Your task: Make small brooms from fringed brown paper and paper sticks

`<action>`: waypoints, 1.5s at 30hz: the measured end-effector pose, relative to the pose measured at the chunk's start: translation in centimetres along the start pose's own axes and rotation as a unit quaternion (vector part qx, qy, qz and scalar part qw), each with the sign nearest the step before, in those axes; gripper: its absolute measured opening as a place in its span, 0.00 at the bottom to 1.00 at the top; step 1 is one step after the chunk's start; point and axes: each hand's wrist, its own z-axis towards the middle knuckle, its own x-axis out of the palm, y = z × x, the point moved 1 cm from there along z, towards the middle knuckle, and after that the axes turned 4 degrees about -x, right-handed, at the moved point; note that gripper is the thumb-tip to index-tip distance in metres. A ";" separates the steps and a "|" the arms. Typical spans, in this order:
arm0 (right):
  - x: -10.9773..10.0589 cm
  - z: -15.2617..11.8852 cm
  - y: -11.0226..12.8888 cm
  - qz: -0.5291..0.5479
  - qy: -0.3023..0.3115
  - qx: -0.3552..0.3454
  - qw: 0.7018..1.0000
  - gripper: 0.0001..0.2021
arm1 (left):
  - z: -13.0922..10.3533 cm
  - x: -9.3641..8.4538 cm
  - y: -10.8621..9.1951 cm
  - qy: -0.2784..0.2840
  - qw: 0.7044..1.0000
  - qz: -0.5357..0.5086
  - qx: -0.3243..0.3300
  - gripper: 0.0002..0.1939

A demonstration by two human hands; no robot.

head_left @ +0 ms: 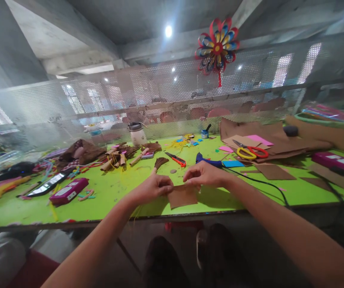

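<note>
A small square of brown paper [183, 197] is at the front of the green table, between my hands. My left hand [152, 188] has its thumb and fingers closed at the paper's upper left corner. With curled fingers, my right hand [205, 175] pinches along the upper right edge. Just behind my left hand is a fringed brown paper bundle [160, 162]; whether the hand touches it I cannot tell. A grey round disc [173, 171] lies beyond the paper. A blue glue gun [208, 161] rests behind my right hand, and a red-and-black craft knife [176, 159] lies farther back.
Scissors [249, 152] lie on brown paper sheets [279, 136] at the right. A black cable [261, 182] crosses the table by my right forearm. Rolled brown bundles [113, 159], a white jar [137, 134] and a purple box [69, 191] stand left. A perforated screen [166, 96] runs behind.
</note>
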 end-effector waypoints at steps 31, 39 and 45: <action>0.5 0.3 -0.1 -0.074 0.125 -0.018 0.989 0.11 | 1.8 1.0 -1.5 -0.065 0.992 0.107 0.026 0.11; 1.7 1.0 -0.9 -0.250 0.071 -0.035 0.965 0.09 | 2.3 2.1 0.7 -0.100 0.980 0.170 0.009 0.10; 1.8 0.9 -1.0 -0.194 0.064 0.022 0.979 0.10 | 1.7 2.7 1.6 -0.148 0.976 0.159 -0.012 0.10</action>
